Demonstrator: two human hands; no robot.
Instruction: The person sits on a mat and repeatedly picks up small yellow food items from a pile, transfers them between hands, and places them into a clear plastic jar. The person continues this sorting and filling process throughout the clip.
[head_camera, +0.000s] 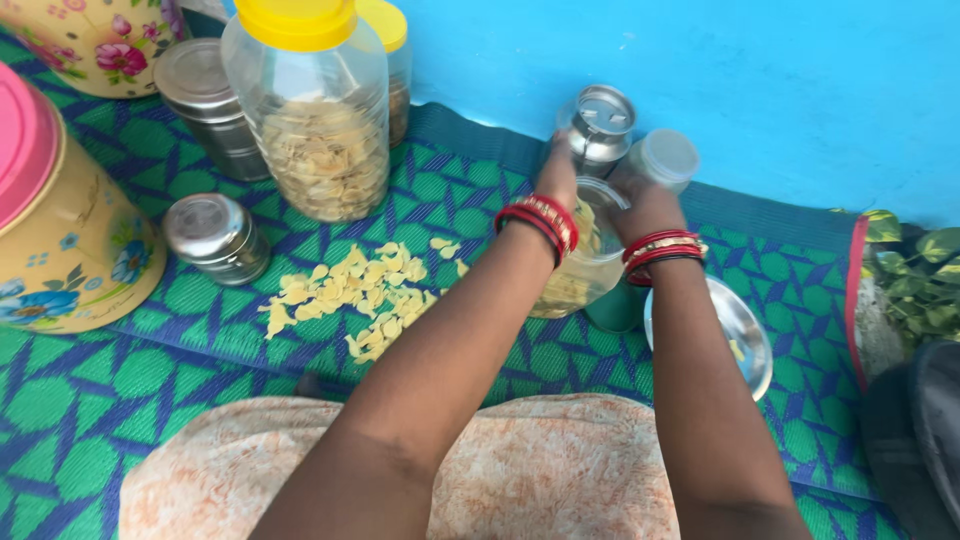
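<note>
**Hands on a clear jar, flakes spilled on the mat**

Left hand (558, 172) raised past the near rim of a clear jar (585, 262), fingers up against a small steel canister (598, 126) behind it; grip blurred, so cannot tell whether closed on anything. Right hand (640, 200) laid on the far right side of the same jar, just below a white-lidded clear container (666, 158); fingers hidden behind the wrist, so hold also impossible to tell. Red and gold bangles on both wrists.

Clear jar lying tilted on the green and blue woven mat (120, 390), between the two forearms, partly filled with pale yellow flakes. Loose pile of flakes (350, 300) spread on the mat just left of the jar, apart from it. Steel plate (745, 335) on the mat under the right forearm, a few flakes on it.

Further left: tall plastic jar with yellow lid (310, 110), half full of the same flakes, upright; second yellow-lidded jar close behind it. Small steel tin (215, 237) near the pile, larger steel tin (208, 105) behind. Cream floral drum with pink lid (60, 220) at the left edge. Blue wall (760, 80) at the back, green leaves (920, 275) at the right.
</note>
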